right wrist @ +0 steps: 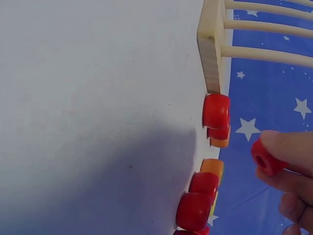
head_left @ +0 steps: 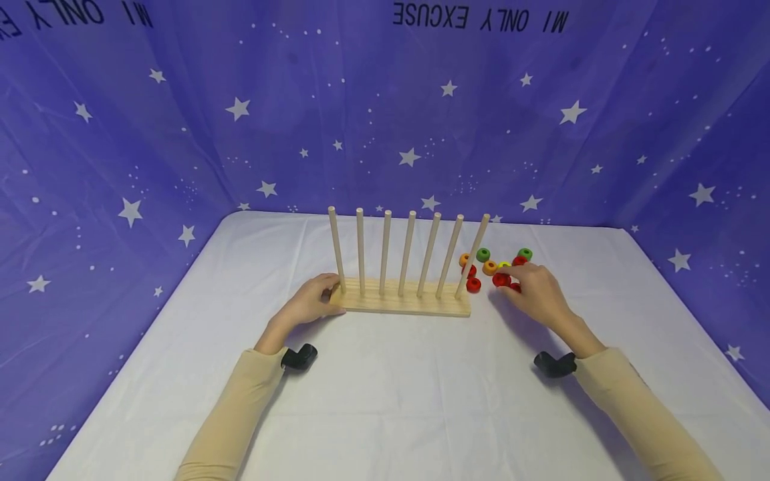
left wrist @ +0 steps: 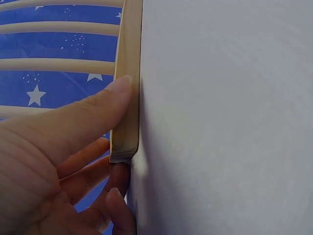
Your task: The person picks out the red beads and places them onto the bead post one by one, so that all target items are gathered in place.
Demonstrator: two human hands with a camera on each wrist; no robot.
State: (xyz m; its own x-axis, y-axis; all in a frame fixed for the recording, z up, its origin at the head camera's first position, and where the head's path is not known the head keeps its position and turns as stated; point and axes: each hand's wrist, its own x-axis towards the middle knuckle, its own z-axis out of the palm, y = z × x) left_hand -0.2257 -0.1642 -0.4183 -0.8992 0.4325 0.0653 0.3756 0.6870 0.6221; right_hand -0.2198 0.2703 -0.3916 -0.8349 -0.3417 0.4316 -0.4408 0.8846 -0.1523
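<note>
A wooden peg rack (head_left: 400,304) stands on the table, with several upright pegs in a row along its base. My left hand (head_left: 311,298) grips the base's left end; in the left wrist view its thumb (left wrist: 105,105) lies along the front edge and the fingers bend behind the end. My right hand (head_left: 537,294) pinches a red bead (right wrist: 266,159) between thumb and fingers, raised off the tabletop, its hole showing in the right wrist view. Loose red, orange, yellow and green beads lie below and around that hand, among them an orange bead (head_left: 490,268) and a green bead (head_left: 483,254).
A white cloth (head_left: 385,401) covers the table. Purple curtains (head_left: 337,100) with white stars hang at the back and sides. One red bead (head_left: 473,285) lies close to the rack's right end. Black wrist cameras sit on both sleeves.
</note>
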